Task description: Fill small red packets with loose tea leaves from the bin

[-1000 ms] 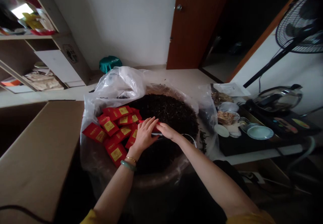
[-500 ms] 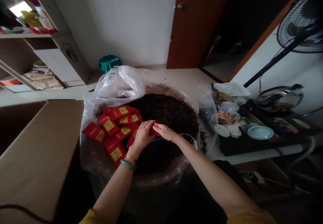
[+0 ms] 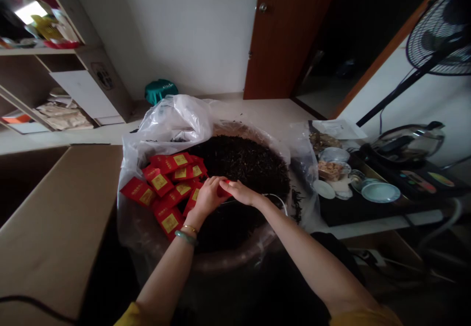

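Holding one small red packet [image 3: 223, 188] between them, left hand [image 3: 208, 197] and right hand [image 3: 241, 192] meet above the middle of a wide round container [image 3: 221, 263]. Left fingers bent over the packet's left part, gripping it; right fingers and thumb closed on its right end. Most of the packet hidden under the hands; a strip of red shows between. Left wrist carries a gold bracelet [image 3: 190, 228] and a green bangle [image 3: 186, 238].

Container lined with clear plastic [image 3: 191, 120], bunched up at the far left side. Inside, dark shredded leaves [image 3: 246, 162], heaped toward the far and right side; stray bits lie outside the right rim. A pile of red packets [image 3: 159, 182] with yellow labels, overlapping at several angles, sits at the left, just beside the left hand. Thin white loop [image 3: 278, 199] to the right of the hands, partly behind the right forearm.

Near left: open cardboard box [image 3: 69, 203]. Far left: shelf unit [image 3: 106, 88] with papers; a teal bundle [image 3: 161, 90] on the floor by the wall. Right: low table [image 3: 342, 215] bearing small dishes, a pale bowl [image 3: 380, 192] and a glass kettle [image 3: 408, 142]. Standing fan [image 3: 437, 37] far right, brown door [image 3: 277, 37] at the far side.
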Motion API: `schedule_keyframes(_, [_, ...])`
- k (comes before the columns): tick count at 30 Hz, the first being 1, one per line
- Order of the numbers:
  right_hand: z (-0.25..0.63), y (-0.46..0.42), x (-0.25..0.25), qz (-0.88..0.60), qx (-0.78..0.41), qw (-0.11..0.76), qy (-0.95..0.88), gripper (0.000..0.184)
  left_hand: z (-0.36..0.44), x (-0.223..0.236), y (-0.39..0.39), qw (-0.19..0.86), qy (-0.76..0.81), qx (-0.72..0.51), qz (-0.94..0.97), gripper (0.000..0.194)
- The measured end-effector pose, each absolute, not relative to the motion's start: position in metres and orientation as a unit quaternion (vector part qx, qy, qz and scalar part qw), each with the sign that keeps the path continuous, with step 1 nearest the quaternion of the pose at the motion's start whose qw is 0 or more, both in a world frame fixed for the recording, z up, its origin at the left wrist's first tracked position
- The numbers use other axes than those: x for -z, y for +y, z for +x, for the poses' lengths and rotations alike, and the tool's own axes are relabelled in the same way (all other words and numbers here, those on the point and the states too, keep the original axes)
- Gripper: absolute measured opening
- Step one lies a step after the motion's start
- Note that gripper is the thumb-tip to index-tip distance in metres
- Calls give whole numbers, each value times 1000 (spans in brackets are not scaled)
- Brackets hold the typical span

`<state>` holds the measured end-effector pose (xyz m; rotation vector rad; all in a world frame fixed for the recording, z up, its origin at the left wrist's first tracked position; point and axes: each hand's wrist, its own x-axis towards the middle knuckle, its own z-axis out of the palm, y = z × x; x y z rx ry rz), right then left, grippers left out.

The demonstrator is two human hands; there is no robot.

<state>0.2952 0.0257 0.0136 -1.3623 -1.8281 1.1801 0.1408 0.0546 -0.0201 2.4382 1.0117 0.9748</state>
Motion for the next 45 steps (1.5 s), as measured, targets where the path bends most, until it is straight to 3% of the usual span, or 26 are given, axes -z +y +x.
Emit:
schedule_keyframes(3, [297,23,-26,-499,-452,295,-678,61,140,22,56,172,375,-362,836,36])
schedule_keyframes(6, [314,28,-36,-498,-447,376,-641,68,139,24,58,189,413,-385,804,39])
schedule_keyframes(9, [343,39,-32,-585,-351,422,-597,66,138,24,59,203,437,-398,781,42])
schedule_keyframes(11, [361,47,-22,-693,-212,344,-597,61,138,23,59,212,440,-403,774,41])
schedule_keyframes(15, [373,56,3,-811,-131,124,-557,113,139,22,58,216,446,-409,766,42])
schedule_keyframes(17, [367,57,10,-809,-123,59,-573,121,139,22,57,213,451,-406,765,43])
schedule_keyframes(23, [344,54,9,-737,-53,29,-673,93,139,21,58,211,453,-409,763,42])
schedule_keyframes(28, [342,53,5,-777,-64,11,-627,98,139,21,58,201,455,-404,768,45])
schedule_keyframes(33, [339,51,2,-765,-46,11,-643,60,139,21,58,201,454,-400,770,45])
schedule_keyframes(37, [334,49,1,-772,-63,-3,-633,68,139,22,58,210,456,-401,766,45])
schedule_keyframes(39, [332,48,0,-768,-62,-10,-638,60,139,23,58,212,457,-399,766,45])
schedule_keyframes(45, [336,50,-3,-740,-89,68,-663,39,138,23,59,206,459,-397,767,46])
